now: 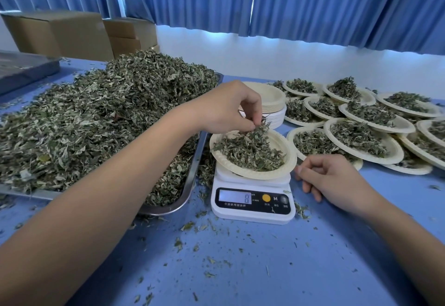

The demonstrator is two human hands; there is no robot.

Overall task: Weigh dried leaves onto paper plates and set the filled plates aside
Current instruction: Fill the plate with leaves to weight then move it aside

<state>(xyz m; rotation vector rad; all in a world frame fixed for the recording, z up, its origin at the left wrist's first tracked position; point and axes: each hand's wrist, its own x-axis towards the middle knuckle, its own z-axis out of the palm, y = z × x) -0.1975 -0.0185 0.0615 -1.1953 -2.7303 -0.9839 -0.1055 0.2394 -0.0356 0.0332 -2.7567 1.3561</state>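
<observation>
In the head view the weighing step was in hand. The left hand (228,109) pinched a tuft of dried leaves (255,149) just above the paper plate (290,161) on the scale (252,207). The right hand (332,180) rested loosely curled on the surface (265,269) beside the scale, gripping nothing. The next move was probably to trim the portion to weight, then lift the plate rightward. The tray (192,178) on the left held a big heap of leaves. Filled plates (395,155) overlapped at far right, near a stack of empty plates (265,96).
</observation>
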